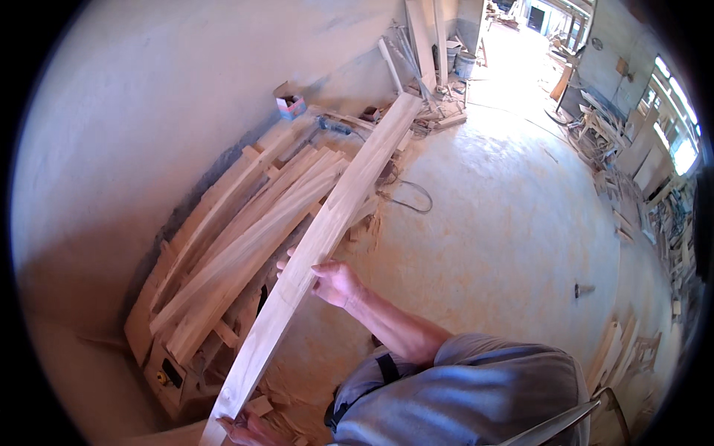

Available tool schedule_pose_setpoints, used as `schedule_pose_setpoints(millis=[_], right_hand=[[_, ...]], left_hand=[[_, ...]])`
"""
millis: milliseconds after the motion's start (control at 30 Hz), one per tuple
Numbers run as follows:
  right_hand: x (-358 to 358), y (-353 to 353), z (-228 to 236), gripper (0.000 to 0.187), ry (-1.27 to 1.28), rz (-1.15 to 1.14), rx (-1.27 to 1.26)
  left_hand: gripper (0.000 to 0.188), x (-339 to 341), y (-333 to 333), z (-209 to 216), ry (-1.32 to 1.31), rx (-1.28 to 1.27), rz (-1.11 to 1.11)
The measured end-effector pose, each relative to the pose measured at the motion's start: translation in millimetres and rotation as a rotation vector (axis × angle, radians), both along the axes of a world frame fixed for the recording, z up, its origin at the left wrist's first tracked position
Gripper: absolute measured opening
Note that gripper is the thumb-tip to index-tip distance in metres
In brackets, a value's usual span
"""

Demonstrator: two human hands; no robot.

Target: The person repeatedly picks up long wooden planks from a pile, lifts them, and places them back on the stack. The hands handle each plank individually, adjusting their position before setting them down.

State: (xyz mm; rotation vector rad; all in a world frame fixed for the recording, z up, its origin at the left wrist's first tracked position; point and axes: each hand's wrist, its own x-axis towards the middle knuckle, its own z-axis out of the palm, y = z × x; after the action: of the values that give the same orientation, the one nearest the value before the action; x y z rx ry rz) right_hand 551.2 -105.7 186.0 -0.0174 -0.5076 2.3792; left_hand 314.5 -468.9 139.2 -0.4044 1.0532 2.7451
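A long, pale wooden board (327,230) runs slantwise from the bottom left up toward the far end of a wood stack, held in both my hands. My right hand (336,283) grips it near the middle, thumb on the near edge and fingertips showing past the far edge. Close to the board's near end, my left hand (253,431) is closed on its edge, partly cut off by the picture's lower rim. Beyond the board lies the stack of rough timber pieces (245,230), some of them crossing at angles.
Against the wall sits a small open box (291,106), near a blue power tool (335,127) on the stack. A cable loop (428,199) lies on the floor. Buckets (465,65) and leaning planks (421,44) stand farther back. Wood scraps (595,123) line the right side.
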Motion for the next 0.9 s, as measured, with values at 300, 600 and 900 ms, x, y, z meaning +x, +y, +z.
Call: schedule_pose_setpoints(millis=[300,600,900], right_hand=[[-26,19,-5,0.037,-0.354,-0.088,-0.235],[-26,58,-2,0.059,-0.117,-0.066,-0.18],[-94,110,-17,0.059,0.011,-0.065,-0.305]], left_hand=[[0.039,12,27,5,0.005,0.114,-0.086],[0.043,4,91,20,-0.066,0.112,0.059],[0.072,-81,136,23,0.061,0.372,0.248]])
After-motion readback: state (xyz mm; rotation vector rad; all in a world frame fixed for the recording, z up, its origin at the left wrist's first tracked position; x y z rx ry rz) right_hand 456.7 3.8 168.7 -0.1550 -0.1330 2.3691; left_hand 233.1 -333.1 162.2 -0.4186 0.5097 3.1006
